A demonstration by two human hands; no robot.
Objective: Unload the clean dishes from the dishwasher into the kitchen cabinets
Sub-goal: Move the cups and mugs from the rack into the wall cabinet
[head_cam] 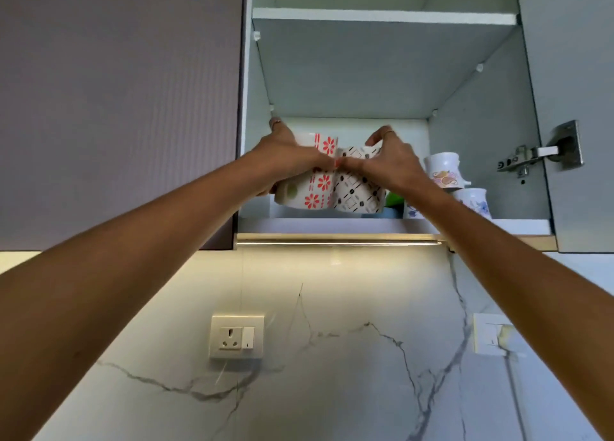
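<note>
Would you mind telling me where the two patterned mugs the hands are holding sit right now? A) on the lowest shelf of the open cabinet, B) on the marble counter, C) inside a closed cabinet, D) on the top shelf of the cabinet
A: the red-flower mug in the left hand and the black-patterned mug in the right hand sit side by side at the front of the bottom shelf, left of two stacked floral mugs.

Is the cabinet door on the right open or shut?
Open. The cabinet door is swung out to the right, its hinge exposed, and the shelves and stacked mugs inside are in plain sight.

A green thing (395,199) sits mostly hidden behind the right forearm (442,208).
</note>
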